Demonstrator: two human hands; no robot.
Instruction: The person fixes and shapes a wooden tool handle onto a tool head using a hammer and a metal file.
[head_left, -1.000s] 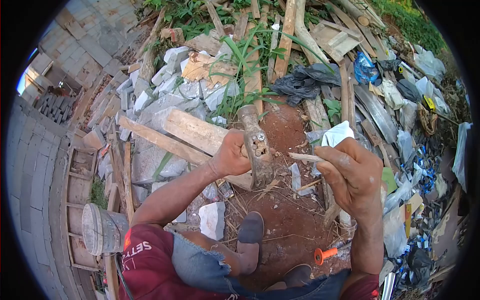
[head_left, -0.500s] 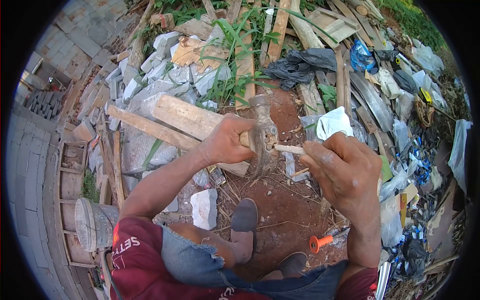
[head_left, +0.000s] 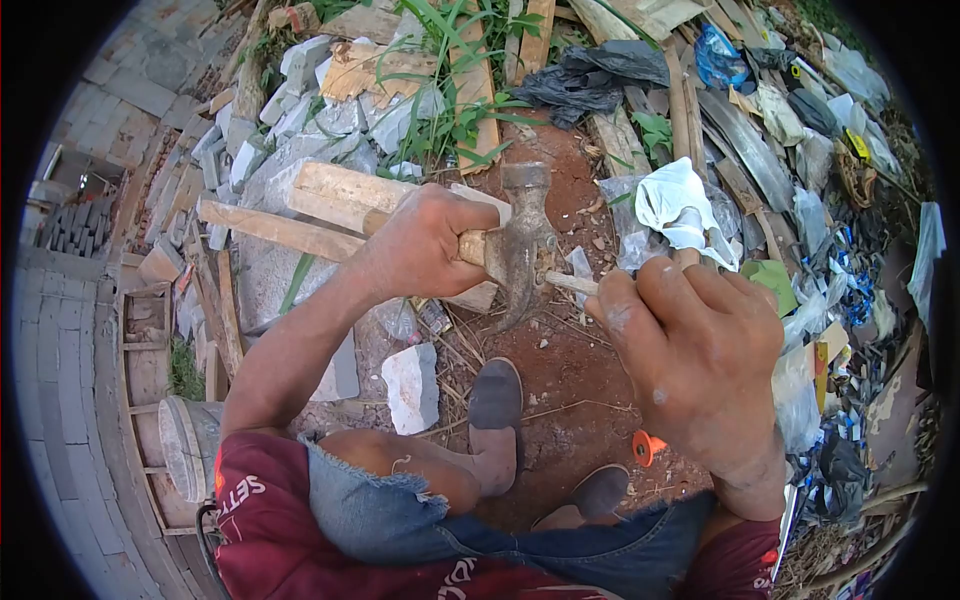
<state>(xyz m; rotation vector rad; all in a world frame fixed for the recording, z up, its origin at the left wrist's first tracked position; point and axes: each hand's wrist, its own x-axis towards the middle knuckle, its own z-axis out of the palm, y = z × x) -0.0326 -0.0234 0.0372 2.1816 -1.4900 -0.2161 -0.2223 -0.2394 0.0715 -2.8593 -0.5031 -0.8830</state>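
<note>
My left hand (head_left: 425, 240) is closed around the wooden handle of a claw hammer (head_left: 522, 235), just below its worn, rusty head. The hammer's striking face points away from me and the claw curves back toward my feet. In my right hand (head_left: 700, 360), a thin wooden stick (head_left: 571, 283) is pinched between thumb and fingers. Its tip meets the end of the hammer head, at the eye where the handle comes through. The stick's rear end is hidden inside my right hand.
Boards (head_left: 340, 195) and broken blocks lie at the left, with a white chunk (head_left: 410, 388) near my feet. An orange tool part (head_left: 648, 447) shows below my right hand. A bucket (head_left: 187, 448) stands far left; plastic litter (head_left: 800, 400) covers the right side.
The hammer has turned, so its head shows more from the side. My right hand has moved closer to the camera and slightly right, still pinching the stick, and now overlaps the orange tool.
</note>
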